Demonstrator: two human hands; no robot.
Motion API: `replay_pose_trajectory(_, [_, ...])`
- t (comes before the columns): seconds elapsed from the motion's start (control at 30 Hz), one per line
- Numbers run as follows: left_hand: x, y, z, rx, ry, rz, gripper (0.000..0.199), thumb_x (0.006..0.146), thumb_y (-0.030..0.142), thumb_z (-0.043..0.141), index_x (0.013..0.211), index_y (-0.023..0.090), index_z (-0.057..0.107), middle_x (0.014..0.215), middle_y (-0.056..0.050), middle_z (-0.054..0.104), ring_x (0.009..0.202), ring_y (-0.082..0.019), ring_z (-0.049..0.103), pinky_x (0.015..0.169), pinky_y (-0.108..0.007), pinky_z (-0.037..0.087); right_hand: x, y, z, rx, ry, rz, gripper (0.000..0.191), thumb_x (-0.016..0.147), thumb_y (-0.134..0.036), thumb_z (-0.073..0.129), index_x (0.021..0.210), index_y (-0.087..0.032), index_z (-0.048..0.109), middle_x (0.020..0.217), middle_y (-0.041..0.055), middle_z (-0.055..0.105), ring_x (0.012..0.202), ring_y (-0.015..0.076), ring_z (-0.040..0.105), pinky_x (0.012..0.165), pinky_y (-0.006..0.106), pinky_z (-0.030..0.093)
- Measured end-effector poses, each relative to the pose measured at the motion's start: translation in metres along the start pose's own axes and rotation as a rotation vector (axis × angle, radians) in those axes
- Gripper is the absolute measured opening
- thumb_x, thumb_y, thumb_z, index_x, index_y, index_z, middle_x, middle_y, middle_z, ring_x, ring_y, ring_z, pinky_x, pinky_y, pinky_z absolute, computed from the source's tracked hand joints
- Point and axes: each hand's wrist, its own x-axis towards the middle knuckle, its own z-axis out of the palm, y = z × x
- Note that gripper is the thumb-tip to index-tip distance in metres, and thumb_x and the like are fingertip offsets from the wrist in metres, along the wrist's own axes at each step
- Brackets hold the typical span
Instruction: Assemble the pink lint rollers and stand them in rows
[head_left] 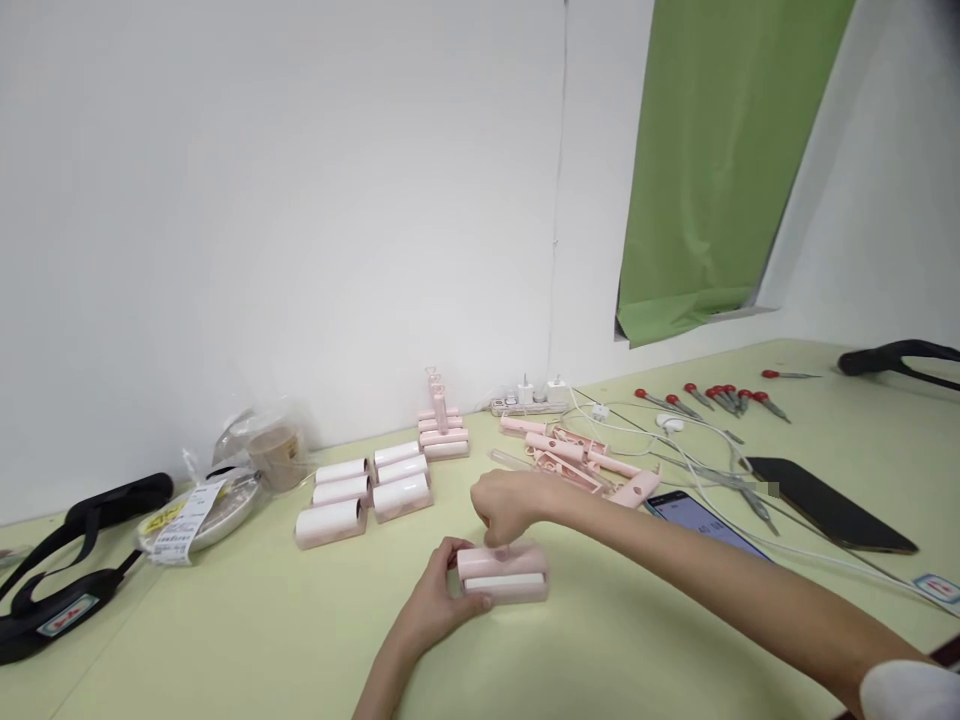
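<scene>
A pink lint roller (pixel 504 562) with a white roll showing along its front lies low on the table, just below the middle of the view. My left hand (pixel 442 602) grips its left end, with the thumb along the front edge. Above the roller's top, my right hand (pixel 510 502) is closed in a fist around a small pinkish part that is mostly hidden by the fingers. To the left stand several white rolls in clear and pink cases (pixel 330 522). Behind them, pink rollers with handles (pixel 444 436) are lined up near the wall.
Pink plastic parts (pixel 559 448) lie behind my right hand. Right of them are a lit phone (pixel 701 520), white cables, a black phone (pixel 829 503) and several red-handled tools (pixel 724 393). At left are a wrapped bowl (pixel 217 510), a bagged cup (pixel 276 455) and black straps (pixel 56 600).
</scene>
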Motion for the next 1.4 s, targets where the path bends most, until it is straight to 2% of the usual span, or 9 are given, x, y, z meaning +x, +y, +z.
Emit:
replay_pose_trajectory(0.13, [-0.001, 0.003, 0.001, 0.04, 0.008, 0.001, 0.05, 0.06, 0.032, 0.064, 0.103, 0.019, 0.042, 0.103, -0.005, 0.052, 0.096, -0.022, 0.045, 0.082, -0.029, 0.035, -0.011, 0.017, 0.003, 0.368, -0.012, -0.013, 0.06, 0.068, -0.04, 0.055, 0.12, -0.013, 0.041, 0.065, 0.0033, 0.066, 0.054, 0.0154, 0.06, 0.047, 0.021, 0.041])
replay_pose_trajectory(0.23, [-0.003, 0.006, -0.002, 0.059, -0.01, -0.015, 0.049, 0.062, 0.032, 0.061, 0.105, 0.019, 0.04, 0.101, -0.004, 0.052, 0.095, -0.021, 0.046, 0.081, -0.028, 0.035, -0.028, 0.045, 0.011, 0.755, 0.119, 0.017, 0.056, 0.077, -0.052, 0.039, 0.121, -0.018, 0.033, 0.073, 0.0034, 0.066, 0.05, 0.0116, 0.059, 0.049, 0.021, 0.044])
replay_pose_trajectory(0.37, [-0.01, 0.005, -0.013, 0.122, -0.079, -0.12, 0.055, 0.06, 0.032, 0.061, 0.109, 0.021, 0.037, 0.102, -0.004, 0.051, 0.091, -0.021, 0.048, 0.079, -0.029, 0.037, -0.052, 0.095, 0.032, 0.575, 0.528, 0.179, 0.035, 0.084, -0.042, 0.032, 0.097, -0.016, 0.052, 0.08, 0.0059, 0.064, 0.061, 0.0128, 0.06, 0.054, 0.021, 0.043])
replay_pose_trajectory(0.47, [-0.012, 0.009, -0.02, 0.164, -0.065, -0.199, 0.084, 0.048, 0.027, 0.07, 0.12, 0.022, 0.027, 0.118, -0.009, 0.042, 0.103, -0.026, 0.043, 0.085, -0.034, 0.034, -0.064, 0.126, 0.05, 0.431, 0.591, 0.29, 0.026, 0.082, -0.03, 0.036, 0.081, -0.015, 0.057, 0.074, 0.0062, 0.062, 0.064, 0.016, 0.057, 0.054, 0.024, 0.04])
replay_pose_trajectory(0.67, [0.014, 0.055, -0.01, -0.01, 0.18, 0.228, 0.085, 0.053, 0.031, 0.07, 0.124, 0.024, 0.024, 0.129, -0.011, 0.036, 0.122, -0.027, 0.026, 0.098, -0.04, 0.021, -0.035, 0.152, 0.083, 0.181, 0.571, 0.301, 0.015, 0.073, -0.014, 0.048, 0.072, -0.015, 0.063, 0.088, 0.0102, 0.058, 0.083, 0.0217, 0.052, 0.067, 0.03, 0.038])
replay_pose_trajectory(0.83, [0.038, 0.076, 0.018, -0.292, 0.079, 0.225, 0.045, 0.063, 0.035, 0.065, 0.101, 0.02, 0.048, 0.065, 0.001, 0.06, 0.064, -0.015, 0.057, 0.065, -0.027, 0.043, 0.008, 0.159, 0.098, 0.074, 0.516, 0.227, 0.012, 0.076, -0.02, 0.056, 0.085, -0.014, 0.06, 0.1, 0.0077, 0.055, 0.1, 0.0226, 0.047, 0.085, 0.04, 0.034])
replay_pose_trajectory(0.97, [0.045, 0.067, 0.033, -0.443, 0.165, 0.089, 0.027, 0.064, 0.042, 0.059, 0.071, 0.016, 0.056, 0.034, 0.013, 0.027, 0.028, -0.003, 0.022, 0.033, -0.017, 0.021, 0.018, 0.164, 0.102, 0.104, 0.536, 0.213, 0.021, 0.082, -0.029, 0.05, 0.095, -0.014, 0.055, 0.103, 0.0054, 0.055, 0.095, 0.0189, 0.051, 0.083, 0.041, 0.038])
replay_pose_trajectory(1.17, [0.045, 0.062, 0.038, -0.511, 0.22, 0.076, 0.032, 0.059, 0.042, 0.063, 0.075, 0.015, 0.06, 0.033, 0.013, 0.028, 0.026, -0.002, 0.022, 0.031, -0.017, 0.018, -0.003, 0.143, 0.085, 0.346, 0.703, 0.211, 0.023, 0.082, -0.027, 0.044, 0.082, -0.011, 0.061, 0.089, 0.0116, 0.06, 0.081, 0.0201, 0.057, 0.068, 0.031, 0.044])
replay_pose_trajectory(1.4, [0.048, 0.052, 0.041, -0.623, 0.185, 0.146, 0.021, 0.05, 0.031, 0.067, 0.056, 0.014, 0.058, 0.032, 0.01, 0.033, 0.027, -0.002, 0.023, 0.031, -0.017, 0.016, -0.028, 0.038, 0.053, 0.985, 0.798, -0.153, 0.026, 0.081, -0.037, 0.046, 0.094, -0.016, 0.056, 0.094, 0.0061, 0.061, 0.088, 0.0185, 0.057, 0.074, 0.029, 0.045])
